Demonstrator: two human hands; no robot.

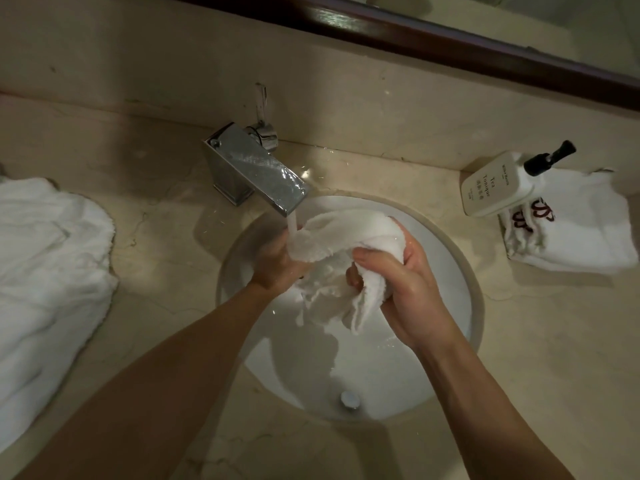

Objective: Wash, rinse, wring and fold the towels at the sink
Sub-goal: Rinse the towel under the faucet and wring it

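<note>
Towel: white, bunched over sink, under tap stream (water running). Left hand, right hand: fingers both clenched round towel.

dim beige marble counter below a dark-framed mirror.

Hotel-style bathroom vanity: round undermount basin in beige marble counter, chrome waterfall faucet, framed mirror, pump soap bottle, monogrammed white towel.
</note>
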